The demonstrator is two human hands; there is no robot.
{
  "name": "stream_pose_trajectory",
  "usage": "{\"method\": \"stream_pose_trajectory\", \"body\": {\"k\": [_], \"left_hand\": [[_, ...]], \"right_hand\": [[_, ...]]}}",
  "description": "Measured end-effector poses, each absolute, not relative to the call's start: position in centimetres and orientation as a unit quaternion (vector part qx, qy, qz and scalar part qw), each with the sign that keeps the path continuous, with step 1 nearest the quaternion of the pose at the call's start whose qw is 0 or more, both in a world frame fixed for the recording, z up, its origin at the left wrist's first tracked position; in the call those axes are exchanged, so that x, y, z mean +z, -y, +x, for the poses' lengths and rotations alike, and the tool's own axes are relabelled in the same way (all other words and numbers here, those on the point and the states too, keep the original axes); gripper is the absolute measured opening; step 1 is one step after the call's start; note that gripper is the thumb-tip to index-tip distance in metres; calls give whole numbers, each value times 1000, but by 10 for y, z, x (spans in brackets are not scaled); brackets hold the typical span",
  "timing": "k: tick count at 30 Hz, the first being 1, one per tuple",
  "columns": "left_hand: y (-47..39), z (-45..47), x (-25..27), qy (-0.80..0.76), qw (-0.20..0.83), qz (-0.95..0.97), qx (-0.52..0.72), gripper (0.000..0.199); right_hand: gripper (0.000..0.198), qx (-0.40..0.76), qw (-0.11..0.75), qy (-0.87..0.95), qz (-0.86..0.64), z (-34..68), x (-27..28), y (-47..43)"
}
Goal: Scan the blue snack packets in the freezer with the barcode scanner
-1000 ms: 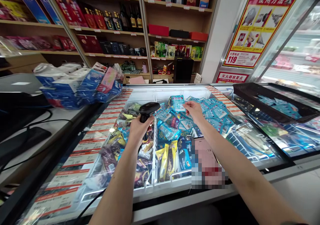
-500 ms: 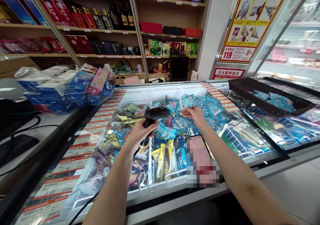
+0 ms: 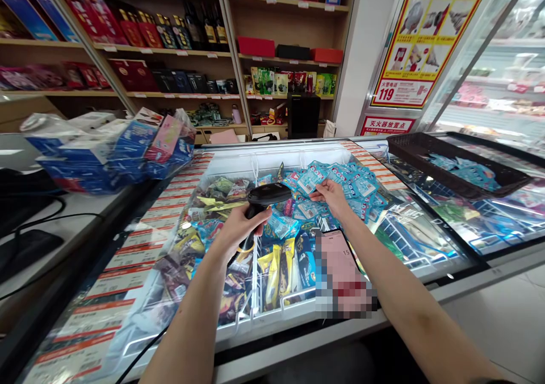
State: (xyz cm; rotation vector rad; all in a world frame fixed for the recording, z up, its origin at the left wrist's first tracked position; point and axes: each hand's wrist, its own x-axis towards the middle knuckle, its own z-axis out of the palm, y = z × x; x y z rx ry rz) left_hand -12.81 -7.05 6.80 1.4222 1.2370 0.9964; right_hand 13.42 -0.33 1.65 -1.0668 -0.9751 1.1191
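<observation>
In my left hand [image 3: 242, 225] is a black barcode scanner [image 3: 269, 193], gripped by its handle, its head turned to the right. My right hand [image 3: 334, 197] pinches the lower edge of a light-blue packet [image 3: 311, 178] with a white barcode label facing up. This packet is just right of the scanner head. Behind and right of my right hand, several like blue packets [image 3: 361, 186] lie spread in a pile on the glass freezer top [image 3: 230, 159]. A phone [image 3: 340, 259] with a pink screen, partly pixelated, lies below my right wrist.
Wrapped ice creams [image 3: 279, 270] fill wire baskets under the glass. A brown basket [image 3: 460, 165] with more blue packets stands at the right. Blue-and-white cartons [image 3: 93, 157] sit at the left. The scanner's cable [image 3: 142, 353] runs down by my left forearm. Shelves [image 3: 170, 49] stand behind.
The packet in my right hand has moved slightly left, nearer the scanner, and tilted so its barcode label shows. My left hand holds the scanner almost still.
</observation>
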Motion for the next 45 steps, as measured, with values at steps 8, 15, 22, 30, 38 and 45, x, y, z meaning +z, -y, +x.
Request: {"method": "stream_pose_trajectory", "body": {"k": [8, 15, 22, 30, 38, 45], "left_hand": [[69, -136, 72, -489, 505, 618, 353, 40], [69, -138, 72, -491, 491, 644, 322, 40], [69, -138, 71, -489, 482, 655, 316, 40], [68, -133, 70, -515, 472, 582, 416, 40], [59, -145, 66, -512, 479, 535, 471, 34], [55, -152, 63, -536, 452, 501, 506, 36]], "right_hand": [[25, 493, 622, 412, -448, 134, 16, 3], [24, 496, 633, 397, -443, 134, 14, 2], [25, 491, 632, 395, -451, 135, 13, 2], [16, 460, 665, 351, -471, 139, 21, 1], [16, 418, 713, 285, -486, 166, 29, -8], [57, 395, 713, 300, -495, 169, 27, -10]]}}
